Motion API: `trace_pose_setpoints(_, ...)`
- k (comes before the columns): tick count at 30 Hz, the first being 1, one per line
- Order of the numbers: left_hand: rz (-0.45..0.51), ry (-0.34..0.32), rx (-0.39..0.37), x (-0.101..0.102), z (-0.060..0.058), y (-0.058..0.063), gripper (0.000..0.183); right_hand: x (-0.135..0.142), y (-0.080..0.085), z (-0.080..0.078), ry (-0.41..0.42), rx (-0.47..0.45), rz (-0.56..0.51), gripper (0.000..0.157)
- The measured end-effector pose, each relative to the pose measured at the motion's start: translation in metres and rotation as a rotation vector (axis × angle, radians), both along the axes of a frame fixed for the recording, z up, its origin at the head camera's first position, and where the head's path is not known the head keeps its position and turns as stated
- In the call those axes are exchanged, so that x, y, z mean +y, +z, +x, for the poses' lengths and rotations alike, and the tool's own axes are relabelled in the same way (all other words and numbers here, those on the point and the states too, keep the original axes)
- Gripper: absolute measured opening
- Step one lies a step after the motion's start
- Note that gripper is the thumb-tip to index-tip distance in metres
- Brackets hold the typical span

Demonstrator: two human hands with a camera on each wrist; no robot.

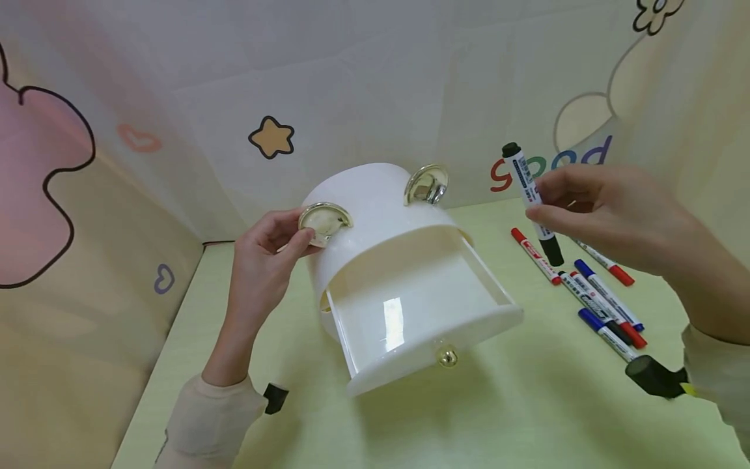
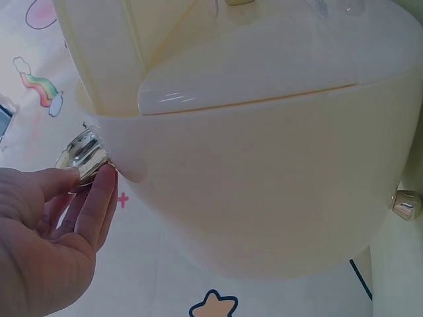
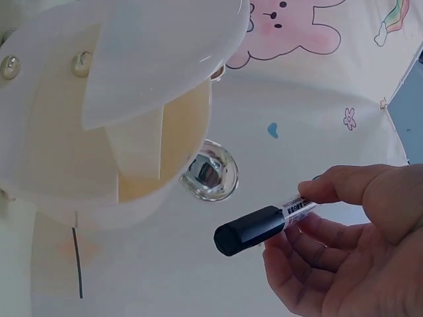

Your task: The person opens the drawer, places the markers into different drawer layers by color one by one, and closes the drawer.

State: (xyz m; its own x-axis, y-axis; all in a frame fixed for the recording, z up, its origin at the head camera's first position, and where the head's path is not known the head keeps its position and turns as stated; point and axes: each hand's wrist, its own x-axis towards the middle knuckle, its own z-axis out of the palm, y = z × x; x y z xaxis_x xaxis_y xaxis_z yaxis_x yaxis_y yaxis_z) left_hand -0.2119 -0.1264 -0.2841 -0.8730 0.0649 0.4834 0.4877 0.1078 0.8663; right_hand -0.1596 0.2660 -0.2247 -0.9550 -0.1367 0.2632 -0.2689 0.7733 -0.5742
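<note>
A white rounded box (image 1: pixel 366 208) with two shiny gold ear-shaped pieces stands on the table, its drawer (image 1: pixel 404 356) pulled out. Inside the drawer only a glossy white floor with a light reflection shows. My left hand (image 1: pixel 262 267) pinches the left gold ear (image 1: pixel 323 220) between thumb and fingers, seen also in the left wrist view. To the right of the box, my right hand (image 1: pixel 621 212) holds a black-capped marker (image 1: pixel 524 179) steeply tilted above the table. In the right wrist view, the marker's black end (image 3: pixel 248 231) points away from the fingers.
Several red, blue and black markers (image 1: pixel 606 293) lie on the pale green table (image 1: pixel 281 430), below the right hand. The other gold ear (image 1: pixel 428 184) stands at the box's right; a gold knob (image 1: pixel 448 356) sits on the drawer front. A printed curtain (image 1: pixel 375 85) hangs close behind.
</note>
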Motion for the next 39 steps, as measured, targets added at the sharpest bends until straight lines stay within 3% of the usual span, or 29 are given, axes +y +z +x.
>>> trace_pose_setpoints(7,-0.003,0.005,0.007,-0.001,-0.001,-0.001,0.029,-0.018,0.005,0.003,0.073,0.051,0.010,0.022)
trace_pose_setpoints(16,-0.036,0.015,0.005,-0.001,0.000,-0.002,0.030,-0.045,-0.003,0.004,0.253,0.074,-0.044,0.019)
trace_pose_setpoints(34,-0.032,-0.003,0.011,0.002,0.000,-0.002,0.031,-0.064,-0.017,0.001,0.424,-0.154,-0.051,0.018)
trace_pose_setpoints(39,-0.033,-0.008,0.004,0.002,0.000,-0.001,0.030,-0.064,-0.018,0.001,0.452,-0.178,-0.030,0.017)
